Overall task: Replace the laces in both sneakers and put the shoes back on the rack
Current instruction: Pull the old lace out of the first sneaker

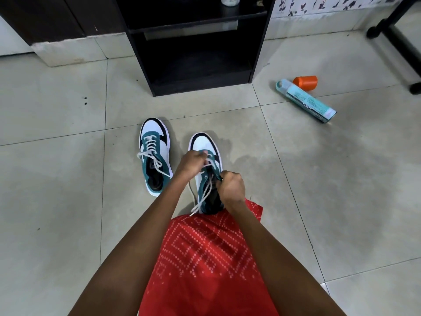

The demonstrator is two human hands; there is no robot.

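Nearby, teal can (pixel 306 100) and orange cap (pixel 305 83) lie beside rack (pixel 200 86).

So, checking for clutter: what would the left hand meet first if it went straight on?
Probably the white toe of the sneaker that the left hand is lacing, then floor.

Your floor (pixel 57 179) holds one sneaker (pixel 155 156), the other sneaker (pixel 205 144), a black rack (pixel 200 83) — plus a blue can (pixel 305 100) beside an orange cap (pixel 305 82).

- Left hand (pixel 192 164) pinches the lace (pixel 203 197) of a sneaker (pixel 205 142) on the floor (pixel 68 179); right hand (pixel 232 189) grips the sneaker nearer.
- Second sneaker (pixel 155 156) just left of the grip.
- Rack (pixel 200 85) beyond; bottle (pixel 306 101), cap (pixel 305 83) far right.
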